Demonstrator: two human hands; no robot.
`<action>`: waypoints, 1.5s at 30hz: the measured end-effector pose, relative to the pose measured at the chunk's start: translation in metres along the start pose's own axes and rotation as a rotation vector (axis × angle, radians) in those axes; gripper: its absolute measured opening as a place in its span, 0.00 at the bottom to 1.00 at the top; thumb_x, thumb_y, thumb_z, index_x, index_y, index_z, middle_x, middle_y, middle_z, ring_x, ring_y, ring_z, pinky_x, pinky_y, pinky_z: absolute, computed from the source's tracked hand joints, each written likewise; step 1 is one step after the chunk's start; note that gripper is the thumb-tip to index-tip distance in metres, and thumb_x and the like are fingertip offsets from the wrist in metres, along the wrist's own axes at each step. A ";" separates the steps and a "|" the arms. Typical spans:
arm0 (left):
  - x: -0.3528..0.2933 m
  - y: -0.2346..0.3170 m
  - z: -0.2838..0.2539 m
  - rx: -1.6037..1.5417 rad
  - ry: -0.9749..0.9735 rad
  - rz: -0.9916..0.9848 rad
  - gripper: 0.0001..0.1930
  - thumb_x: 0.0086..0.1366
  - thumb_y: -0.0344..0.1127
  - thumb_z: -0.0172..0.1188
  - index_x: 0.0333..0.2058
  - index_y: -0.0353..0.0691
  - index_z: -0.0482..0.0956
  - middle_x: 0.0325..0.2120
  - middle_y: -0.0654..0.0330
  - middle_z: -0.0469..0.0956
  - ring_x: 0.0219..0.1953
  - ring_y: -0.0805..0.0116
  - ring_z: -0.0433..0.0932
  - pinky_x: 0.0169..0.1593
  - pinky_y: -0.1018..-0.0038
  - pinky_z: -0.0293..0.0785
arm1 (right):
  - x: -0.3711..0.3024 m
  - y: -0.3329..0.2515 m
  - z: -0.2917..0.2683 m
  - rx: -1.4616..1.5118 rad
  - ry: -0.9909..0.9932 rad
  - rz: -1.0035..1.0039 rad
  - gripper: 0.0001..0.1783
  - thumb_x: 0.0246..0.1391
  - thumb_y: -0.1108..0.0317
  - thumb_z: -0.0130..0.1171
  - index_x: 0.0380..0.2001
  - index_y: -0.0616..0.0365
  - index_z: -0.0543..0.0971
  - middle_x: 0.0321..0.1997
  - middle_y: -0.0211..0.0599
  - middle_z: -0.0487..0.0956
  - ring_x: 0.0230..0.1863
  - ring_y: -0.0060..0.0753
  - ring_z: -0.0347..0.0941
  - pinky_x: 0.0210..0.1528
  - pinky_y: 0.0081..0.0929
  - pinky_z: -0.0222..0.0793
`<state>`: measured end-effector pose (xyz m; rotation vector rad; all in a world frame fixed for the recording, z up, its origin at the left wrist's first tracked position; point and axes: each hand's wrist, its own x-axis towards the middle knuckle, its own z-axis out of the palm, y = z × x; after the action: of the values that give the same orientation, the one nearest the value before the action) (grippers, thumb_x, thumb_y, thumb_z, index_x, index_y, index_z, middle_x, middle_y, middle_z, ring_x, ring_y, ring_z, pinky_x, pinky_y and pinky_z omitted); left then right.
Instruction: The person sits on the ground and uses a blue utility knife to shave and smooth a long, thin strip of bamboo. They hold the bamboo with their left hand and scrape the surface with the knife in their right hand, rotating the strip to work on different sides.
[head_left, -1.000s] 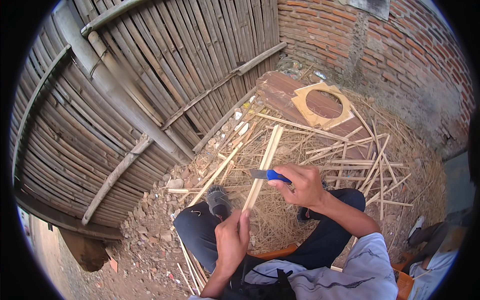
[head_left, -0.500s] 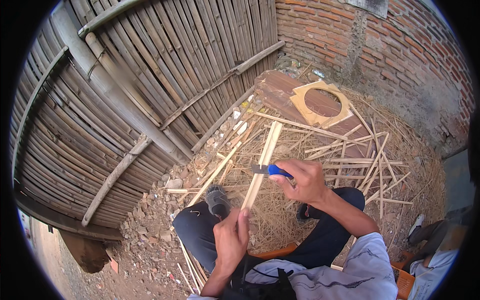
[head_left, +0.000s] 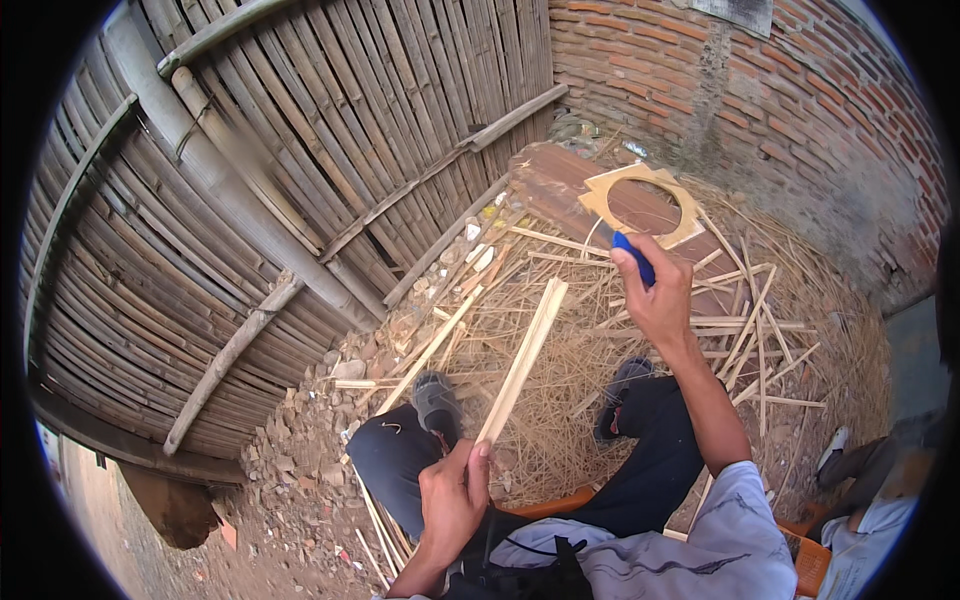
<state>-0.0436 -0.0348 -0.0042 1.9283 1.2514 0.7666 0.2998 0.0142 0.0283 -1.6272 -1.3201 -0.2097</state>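
My left hand [head_left: 455, 495] is closed round the lower end of a pale split bamboo strip [head_left: 524, 358], which slants up and away from me over the shavings. In my right hand [head_left: 662, 295] is a knife with a blue handle [head_left: 634, 259]. Its blade points up and to the left, past the strip's far end and apart from it. A thin pale curl shows close to the blade. My knees are spread to either side, and the strip lies between them.
Cut bamboo strips [head_left: 745, 325] lie scattered at right on straw-like shavings [head_left: 560, 430]. Farther off, a board with a round hole [head_left: 690, 228] rests on a brown panel [head_left: 555, 180]. A bamboo fence [head_left: 300, 150] and brick wall [head_left: 830, 130] enclose the corner. Another person [head_left: 860, 490] is at lower right.
My right hand has swung the knife off the strip, forward and to the right. The strip's far end has dropped a little toward me; my left hand still grips it.
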 end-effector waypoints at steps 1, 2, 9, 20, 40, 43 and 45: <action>-0.003 -0.002 -0.003 -0.010 -0.015 -0.001 0.13 0.82 0.34 0.58 0.38 0.32 0.83 0.19 0.49 0.77 0.20 0.52 0.80 0.28 0.62 0.73 | 0.005 0.004 -0.012 -0.012 0.036 0.004 0.16 0.70 0.59 0.70 0.45 0.64 0.87 0.31 0.43 0.88 0.25 0.35 0.83 0.29 0.32 0.75; -0.005 -0.005 -0.005 -0.020 -0.019 -0.008 0.13 0.82 0.34 0.58 0.38 0.32 0.83 0.19 0.49 0.77 0.19 0.52 0.80 0.28 0.62 0.73 | 0.012 0.010 -0.022 -0.016 0.067 0.002 0.16 0.70 0.59 0.69 0.45 0.65 0.87 0.31 0.44 0.88 0.25 0.36 0.82 0.30 0.33 0.75; 0.016 -0.008 0.005 -0.079 0.050 0.026 0.13 0.81 0.34 0.59 0.37 0.31 0.83 0.18 0.52 0.75 0.18 0.56 0.76 0.27 0.63 0.70 | -0.036 -0.022 0.014 0.171 -0.109 -0.301 0.16 0.66 0.59 0.72 0.44 0.63 0.87 0.35 0.45 0.89 0.30 0.38 0.88 0.30 0.32 0.81; 0.028 0.004 0.022 -0.222 0.107 0.099 0.12 0.78 0.30 0.63 0.53 0.29 0.88 0.21 0.56 0.74 0.21 0.72 0.69 0.27 0.69 0.65 | -0.060 -0.045 0.023 0.226 -0.248 -0.458 0.15 0.60 0.60 0.76 0.41 0.62 0.87 0.32 0.43 0.88 0.26 0.42 0.86 0.26 0.34 0.78; 0.002 -0.014 0.008 -0.334 -0.006 -0.073 0.12 0.78 0.29 0.64 0.52 0.27 0.88 0.23 0.60 0.77 0.25 0.78 0.68 0.29 0.75 0.66 | 0.003 0.018 -0.023 0.068 0.137 -0.088 0.17 0.70 0.61 0.70 0.44 0.67 0.86 0.31 0.43 0.87 0.24 0.36 0.81 0.29 0.29 0.74; 0.010 -0.020 0.012 -0.325 0.010 -0.042 0.12 0.78 0.30 0.65 0.54 0.29 0.88 0.24 0.60 0.77 0.26 0.79 0.68 0.30 0.75 0.65 | -0.021 -0.008 -0.004 0.140 -0.067 -0.202 0.17 0.69 0.60 0.70 0.44 0.67 0.86 0.32 0.44 0.88 0.27 0.37 0.85 0.30 0.30 0.78; 0.014 -0.021 0.017 -0.337 0.026 -0.020 0.14 0.77 0.30 0.66 0.56 0.30 0.88 0.25 0.60 0.78 0.26 0.79 0.68 0.30 0.76 0.65 | -0.037 -0.021 0.010 0.204 -0.136 -0.340 0.17 0.67 0.59 0.72 0.44 0.65 0.86 0.35 0.45 0.89 0.29 0.39 0.88 0.30 0.31 0.81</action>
<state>-0.0358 -0.0205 -0.0298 1.6353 1.0765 0.9304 0.2640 -0.0034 0.0107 -1.2584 -1.6638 -0.1629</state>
